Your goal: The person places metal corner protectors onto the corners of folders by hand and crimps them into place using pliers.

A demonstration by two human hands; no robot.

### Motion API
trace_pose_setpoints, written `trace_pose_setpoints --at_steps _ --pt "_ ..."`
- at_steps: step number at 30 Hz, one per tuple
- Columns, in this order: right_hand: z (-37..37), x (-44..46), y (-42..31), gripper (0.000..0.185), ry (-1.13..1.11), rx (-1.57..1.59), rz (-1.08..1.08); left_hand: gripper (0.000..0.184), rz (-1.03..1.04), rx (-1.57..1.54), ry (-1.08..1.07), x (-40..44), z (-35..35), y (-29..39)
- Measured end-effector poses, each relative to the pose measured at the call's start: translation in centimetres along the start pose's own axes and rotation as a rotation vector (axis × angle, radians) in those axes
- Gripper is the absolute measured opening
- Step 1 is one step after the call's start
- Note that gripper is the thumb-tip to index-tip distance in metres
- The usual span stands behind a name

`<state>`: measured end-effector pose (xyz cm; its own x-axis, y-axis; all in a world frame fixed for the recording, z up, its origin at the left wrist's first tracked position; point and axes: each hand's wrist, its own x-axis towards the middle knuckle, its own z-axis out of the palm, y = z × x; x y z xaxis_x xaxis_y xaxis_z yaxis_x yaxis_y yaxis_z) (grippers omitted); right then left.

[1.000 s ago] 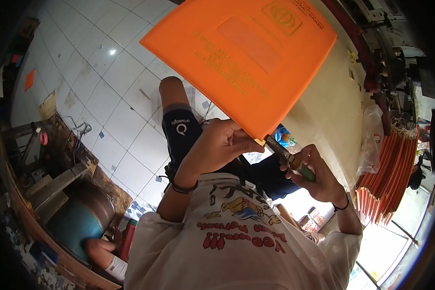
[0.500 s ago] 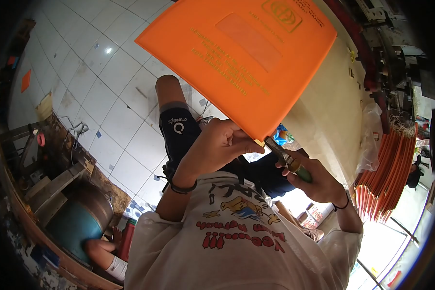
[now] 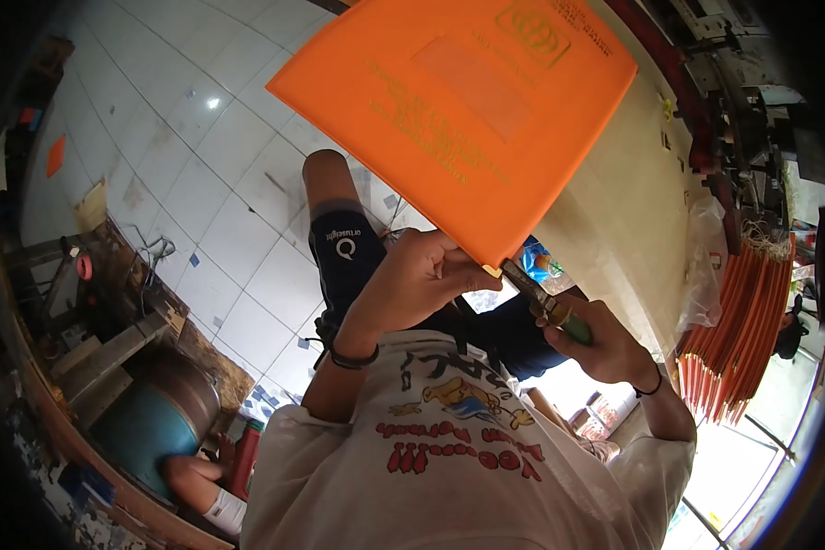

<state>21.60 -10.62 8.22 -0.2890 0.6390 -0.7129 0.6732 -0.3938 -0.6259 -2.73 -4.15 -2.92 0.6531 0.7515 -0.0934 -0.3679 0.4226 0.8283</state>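
Note:
An orange folder (image 3: pixel 467 119) with gold lettering and a clear window fills the top centre. My left hand (image 3: pixel 431 275) pinches its lower corner, where a small gold-coloured piece (image 3: pixel 492 270) shows. In my right hand (image 3: pixel 600 344) is a pliers-like metal tool (image 3: pixel 533 291) with a green handle. Its jaws touch or nearly touch the folder's corner beside my left fingertips. Whether the jaws grip the corner piece is too small to tell.
A tall stack of orange folders (image 3: pixel 738 330) stands at the right, beside a clear plastic bag (image 3: pixel 704 266). A pale surface (image 3: pixel 628 202) lies behind the folder. At the lower left are a teal rounded object (image 3: pixel 147 440) and another person's arm (image 3: pixel 192 478).
My right fingers have shifted and closed further round the green handle since a second ago. The folder has stayed nearly in place, with slight camera sway.

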Motion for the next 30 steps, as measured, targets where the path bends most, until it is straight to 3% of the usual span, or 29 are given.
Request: trace_pose_setpoints --at_steps 4,10,13,16,19,23,30 --pt "0.5 0.6 0.7 0.015 0.053 -0.056 -0.091 0.026 0.018 0.085 0.004 0.1 0.0 0.3" --pt "0.4 0.1 1.0 0.007 0.064 0.072 0.022 0.024 -0.038 0.141 0.019 0.1 -0.3 0.5" --pt "1.6 -0.5 3.1 0.013 0.241 0.29 -0.18 0.025 -0.037 0.129 -0.005 0.2 -0.3 0.2" --pt "1.2 -1.2 2.6 0.026 0.063 0.042 -0.099 0.029 -0.047 0.136 -0.002 0.3 -0.3 -0.3" --pt "1.4 -2.2 1.9 0.025 0.011 0.025 -0.019 0.031 0.005 0.145 -0.007 0.5 0.0 -0.2" --pt "1.8 -4.1 2.1 0.037 0.075 0.145 0.048 0.032 0.065 0.049 -0.01 0.5 1.0 0.2" --pt "6.2 -6.4 8.9 0.041 0.331 0.506 -0.106 0.038 0.073 0.001 0.045 3.3 6.5 -0.6"
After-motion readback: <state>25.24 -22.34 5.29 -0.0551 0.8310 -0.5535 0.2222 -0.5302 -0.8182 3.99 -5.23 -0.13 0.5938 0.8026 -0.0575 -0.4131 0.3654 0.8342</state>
